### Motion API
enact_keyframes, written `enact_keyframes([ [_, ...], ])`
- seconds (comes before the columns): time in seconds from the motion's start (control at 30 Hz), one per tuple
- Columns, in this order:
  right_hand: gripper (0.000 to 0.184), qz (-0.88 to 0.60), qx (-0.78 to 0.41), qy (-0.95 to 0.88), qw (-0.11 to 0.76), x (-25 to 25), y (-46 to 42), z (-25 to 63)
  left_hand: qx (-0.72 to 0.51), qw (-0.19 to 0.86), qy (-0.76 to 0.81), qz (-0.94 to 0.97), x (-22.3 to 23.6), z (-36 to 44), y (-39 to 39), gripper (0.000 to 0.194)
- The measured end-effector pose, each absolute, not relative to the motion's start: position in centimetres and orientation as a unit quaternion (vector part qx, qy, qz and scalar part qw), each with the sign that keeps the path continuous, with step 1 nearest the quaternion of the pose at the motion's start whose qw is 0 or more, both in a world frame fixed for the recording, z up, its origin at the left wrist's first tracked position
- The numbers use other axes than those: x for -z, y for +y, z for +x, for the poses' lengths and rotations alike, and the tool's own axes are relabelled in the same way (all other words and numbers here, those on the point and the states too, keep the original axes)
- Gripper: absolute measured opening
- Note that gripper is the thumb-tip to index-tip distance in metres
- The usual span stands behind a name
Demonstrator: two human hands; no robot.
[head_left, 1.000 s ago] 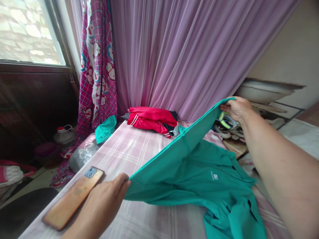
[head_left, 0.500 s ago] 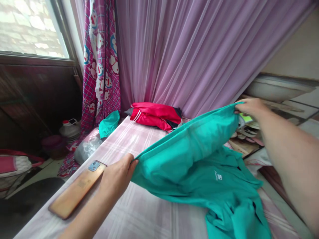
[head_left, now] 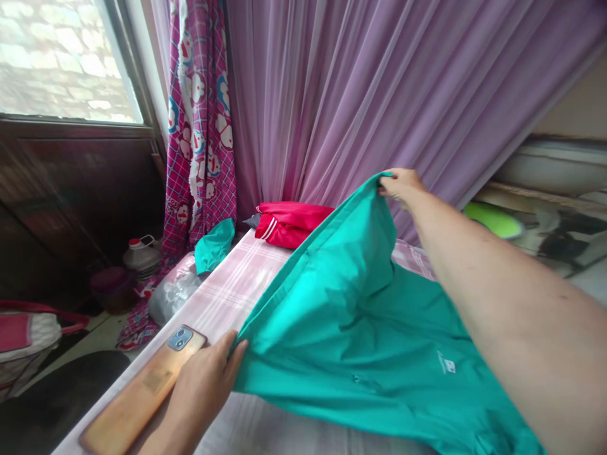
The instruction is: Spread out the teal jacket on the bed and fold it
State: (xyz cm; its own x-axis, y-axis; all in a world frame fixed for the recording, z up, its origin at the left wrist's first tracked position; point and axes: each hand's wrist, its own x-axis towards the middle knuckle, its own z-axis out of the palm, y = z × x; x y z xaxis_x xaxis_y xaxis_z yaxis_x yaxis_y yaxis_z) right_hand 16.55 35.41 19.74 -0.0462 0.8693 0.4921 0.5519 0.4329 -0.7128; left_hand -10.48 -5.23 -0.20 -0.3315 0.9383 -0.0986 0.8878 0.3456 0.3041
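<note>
A teal garment (head_left: pixel 351 341) with a small white logo is stretched over the pink checked bed (head_left: pixel 246 278). My left hand (head_left: pixel 206 379) pinches its near edge low by the bed's front left. My right hand (head_left: pixel 401 184) grips the far edge, lifted above the bed near the purple curtain. Both hands are closed on the cloth, holding it taut between them. A gold phone (head_left: pixel 142 392) lies face down just left of my left hand.
A folded red garment (head_left: pixel 289 222) lies at the bed's far end, a small teal cloth (head_left: pixel 214 243) at the left edge. Plastic bag (head_left: pixel 173 291), jug (head_left: pixel 141 256) and basket (head_left: pixel 26 335) sit on the floor at left. Shelves with clutter (head_left: pixel 535 221) stand at right.
My right hand has swung left and farther away with the garment's edge, spreading the teal cloth across the bed. My left hand has lowered slightly, keeping its grip.
</note>
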Motion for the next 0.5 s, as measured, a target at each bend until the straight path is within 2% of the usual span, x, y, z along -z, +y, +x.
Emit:
enact_keyframes([
  [0.07, 0.056, -0.48, -0.229, -0.733, 0.424, -17.6, 35.2, 12.0, -0.053, 0.153, 0.821, 0.548, 1.6, -11.2, -5.2, 0.039],
  [0.13, 0.074, -0.475, -0.24, -0.762, 0.369, -15.2, 34.3, 9.2, -0.021, 0.166, 0.825, 0.54, 2.5, -11.6, -5.3, 0.041],
  [0.17, 0.073, -0.475, -0.229, -0.779, 0.34, -14.0, 33.7, 8.7, -0.015, 0.168, 0.826, 0.538, 2.8, -11.7, -5.3, 0.042],
  [0.3, 0.039, -0.48, -0.174, -0.837, 0.198, -8.8, 30.3, 12.5, 0.0, 0.191, 0.817, 0.544, 2.9, -12.1, -4.9, 0.043],
  [0.4, 0.034, -0.467, -0.113, -0.87, 0.111, -4.5, 26.6, 18.6, -0.021, 0.206, 0.82, 0.533, 2.4, -12.2, -3.7, 0.046],
  [0.5, 0.039, -0.465, -0.072, -0.878, 0.091, -0.4, 22.0, 24.0, -0.062, 0.217, 0.815, 0.533, 1.8, -11.9, -2.1, 0.061],
])
